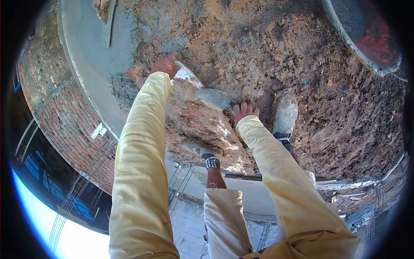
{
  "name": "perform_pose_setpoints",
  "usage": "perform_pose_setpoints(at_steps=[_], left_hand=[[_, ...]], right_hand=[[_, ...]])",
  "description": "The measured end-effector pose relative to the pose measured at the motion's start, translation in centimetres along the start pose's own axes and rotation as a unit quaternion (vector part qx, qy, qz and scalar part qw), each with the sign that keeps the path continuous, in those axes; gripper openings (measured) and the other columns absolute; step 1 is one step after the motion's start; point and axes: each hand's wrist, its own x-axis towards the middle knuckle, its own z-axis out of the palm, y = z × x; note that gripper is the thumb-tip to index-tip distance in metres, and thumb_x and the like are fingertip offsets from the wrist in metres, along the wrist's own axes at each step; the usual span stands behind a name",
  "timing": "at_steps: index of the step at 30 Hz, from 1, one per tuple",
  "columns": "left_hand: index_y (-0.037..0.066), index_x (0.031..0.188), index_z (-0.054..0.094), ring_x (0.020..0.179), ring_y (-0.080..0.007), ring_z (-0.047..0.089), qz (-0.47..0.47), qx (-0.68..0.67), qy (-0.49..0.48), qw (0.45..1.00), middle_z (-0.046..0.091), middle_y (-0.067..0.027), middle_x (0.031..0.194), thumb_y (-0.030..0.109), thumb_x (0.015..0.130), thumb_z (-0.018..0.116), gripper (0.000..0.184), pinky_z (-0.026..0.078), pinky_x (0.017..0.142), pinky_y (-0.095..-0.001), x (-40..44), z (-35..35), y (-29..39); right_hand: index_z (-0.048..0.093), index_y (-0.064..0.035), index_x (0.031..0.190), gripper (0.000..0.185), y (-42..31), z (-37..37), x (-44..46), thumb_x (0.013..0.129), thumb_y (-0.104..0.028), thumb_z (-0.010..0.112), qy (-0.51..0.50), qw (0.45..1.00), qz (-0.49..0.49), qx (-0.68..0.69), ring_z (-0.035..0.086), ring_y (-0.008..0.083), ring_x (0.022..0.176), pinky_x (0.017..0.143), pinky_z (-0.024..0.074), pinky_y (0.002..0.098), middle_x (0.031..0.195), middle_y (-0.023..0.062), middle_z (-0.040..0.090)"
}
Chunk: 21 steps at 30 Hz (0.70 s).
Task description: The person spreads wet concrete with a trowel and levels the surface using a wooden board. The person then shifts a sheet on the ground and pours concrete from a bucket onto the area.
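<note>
My left hand is closed at the upper left corner of a mud-smeared flat slab or board. Its fingers are bent down, and what they grip, if anything, is hidden. Beside it lies a pale, whitish patch on the slab's far edge. Grey mortar lumps sit on the soil close to both hands. My right hand rests palm down at the slab's right edge, its fingers spread and holding nothing.
My mud-covered shoe stands on rough soil. Upper right is a round pan with grey and reddish contents. Another person's hand is near a long flat tool on smoothed grey mortar. Beyond drops a brick wall.
</note>
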Motion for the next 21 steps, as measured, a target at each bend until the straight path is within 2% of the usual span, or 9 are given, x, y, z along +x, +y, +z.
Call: perform_pose_setpoints(at_steps=[2,4,9,10,12,14,15,19,21], left_hand=[[0.010,0.143,0.037,0.109,-0.0357,0.059,0.025,0.054,-0.030,0.998,0.062,-0.0212,0.117,0.044,0.087,0.062,0.071,0.047,0.095,-0.0430,-0.4,-0.9,-0.1],[0.010,0.137,0.046,0.108,-0.0338,0.060,0.040,0.144,-0.042,0.988,0.063,-0.0189,0.116,0.047,0.088,0.060,0.062,0.048,0.093,-0.0417,-1.0,-2.3,0.9],[0.011,0.117,0.059,0.106,-0.0329,0.061,0.090,0.202,-0.053,0.974,0.064,-0.0178,0.111,0.037,0.086,0.063,0.041,0.050,0.090,-0.0410,-1.1,-2.6,-0.1],[0.010,0.116,0.060,0.106,-0.0333,0.062,0.092,0.160,-0.053,0.981,0.065,-0.0185,0.110,0.030,0.087,0.060,0.036,0.050,0.090,-0.0412,-2.0,-3.1,-0.2],[0.011,0.114,0.062,0.105,-0.0338,0.063,0.080,0.119,-0.082,0.986,0.065,-0.0187,0.110,0.015,0.088,0.052,0.028,0.051,0.090,-0.0414,-3.6,-4.6,0.5],[0.011,0.113,0.063,0.105,-0.0338,0.063,0.113,0.137,-0.069,0.982,0.065,-0.0189,0.110,0.015,0.088,0.052,0.027,0.051,0.090,-0.0415,-5.8,-7.0,1.7],[0.011,0.113,0.063,0.105,-0.0339,0.063,0.128,0.146,-0.069,0.979,0.065,-0.0190,0.110,0.015,0.089,0.052,0.027,0.051,0.090,-0.0416,-6.9,-7.2,1.7],[0.010,0.109,0.065,0.103,-0.0339,0.064,0.195,0.132,-0.039,0.971,0.066,-0.0199,0.107,0.011,0.088,0.051,0.026,0.051,0.088,-0.0432,-7.5,-6.8,1.6],[0.007,0.104,0.066,0.101,-0.0342,0.064,0.239,0.118,-0.025,0.963,0.066,-0.0193,0.104,0.007,0.085,0.053,0.023,0.052,0.086,-0.0436,-9.7,-9.0,3.4]], right_hand=[[0.055,-0.0174,0.109,0.024,0.3,0.7,0.5,0.093,-0.024,0.039,0.019,1.000,-0.011,-0.003,0.046,0.0234,0.113,0.094,0.0333,0.0525,0.110,0.0068,0.048],[0.052,-0.0176,0.122,0.039,0.2,-0.2,0.3,0.086,-0.033,0.049,-0.044,0.998,-0.041,-0.017,0.043,0.0255,0.120,0.099,0.0307,0.0529,0.117,0.0113,0.047],[0.054,-0.0057,0.127,0.067,2.3,-13.2,-4.7,0.075,-0.048,0.061,-0.249,0.965,-0.086,-0.005,0.050,0.0376,0.122,0.102,0.0398,0.0494,0.136,0.0218,0.044],[0.054,-0.0011,0.125,0.071,4.3,-15.9,-7.1,0.073,-0.048,0.065,-0.233,0.971,-0.057,-0.016,0.053,0.0426,0.118,0.100,0.0443,0.0441,0.136,0.0270,0.045],[0.057,0.0018,0.116,0.064,10.1,-20.7,-12.6,0.072,-0.043,0.066,-0.133,0.989,-0.048,0.043,0.057,0.0406,0.104,0.091,0.0466,0.0457,0.111,0.0265,0.055],[0.058,0.0009,0.101,0.048,16.8,-22.0,-17.4,0.073,-0.036,0.068,-0.007,0.998,-0.039,0.044,0.058,0.0398,0.090,0.079,0.0478,0.0467,0.097,0.0254,0.054],[0.057,0.0036,0.109,0.056,19.4,-23.8,-19.8,0.073,-0.038,0.065,-0.048,0.998,0.017,0.042,0.058,0.0399,0.095,0.087,0.0485,0.0441,0.103,0.0247,0.053],[0.054,0.0021,0.108,0.047,31.6,-20.5,-31.6,0.068,-0.021,0.064,0.234,0.972,-0.009,-0.005,0.055,0.0404,0.082,0.074,0.0479,0.0466,0.088,0.0220,0.055],[0.052,0.0019,0.111,0.052,34.1,-20.0,-37.2,0.071,-0.027,0.066,0.154,0.983,0.100,-0.021,0.054,0.0425,0.088,0.078,0.0458,0.0486,0.096,0.0237,0.055]])
